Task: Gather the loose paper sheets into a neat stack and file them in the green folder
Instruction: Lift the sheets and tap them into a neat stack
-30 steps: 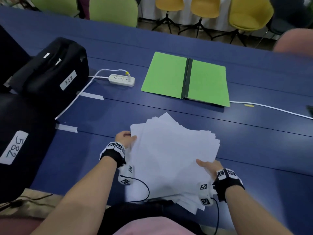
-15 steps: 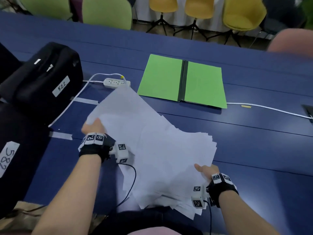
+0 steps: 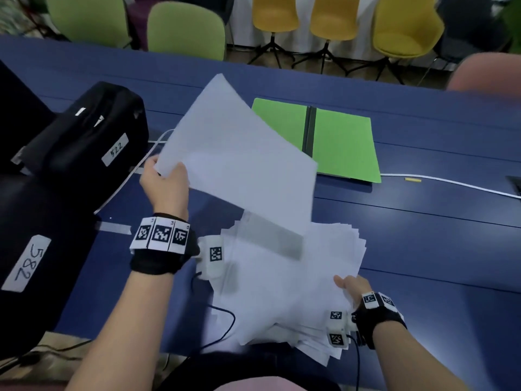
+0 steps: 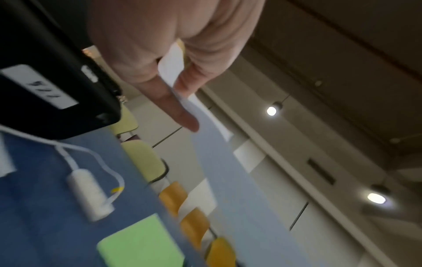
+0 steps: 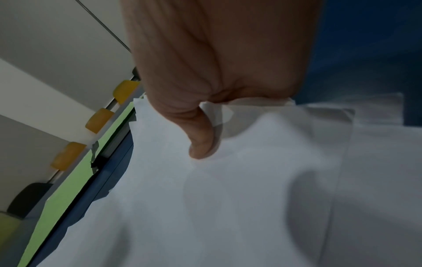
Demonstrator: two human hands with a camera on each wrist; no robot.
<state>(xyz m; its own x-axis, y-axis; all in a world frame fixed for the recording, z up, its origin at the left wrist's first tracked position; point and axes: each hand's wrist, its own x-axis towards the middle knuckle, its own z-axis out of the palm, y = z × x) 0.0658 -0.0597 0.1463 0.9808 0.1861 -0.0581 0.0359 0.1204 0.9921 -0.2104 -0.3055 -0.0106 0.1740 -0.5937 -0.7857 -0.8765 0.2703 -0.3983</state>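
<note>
A fanned pile of white paper sheets (image 3: 293, 289) lies on the blue table (image 3: 423, 249) in front of me. My left hand (image 3: 165, 179) pinches the corner of a lifted sheet (image 3: 239, 153) and holds it tilted up above the pile; in the left wrist view the sheet (image 4: 219, 162) runs between thumb and fingers. My right hand (image 3: 348, 285) grips the pile's right edge, thumb on top (image 5: 200, 137). The green folder (image 3: 338, 142) lies open and flat farther back, partly hidden by the lifted sheet.
Two black cases with white labels (image 3: 84, 142) stand at the left. A white power strip (image 4: 89, 195) and its cable (image 3: 451, 184) lie behind the sheets. Green and yellow chairs (image 3: 406, 24) line the table's far side.
My left hand has raised sheets off the pile, up and to the left. The right hand has stayed on the pile's right edge.
</note>
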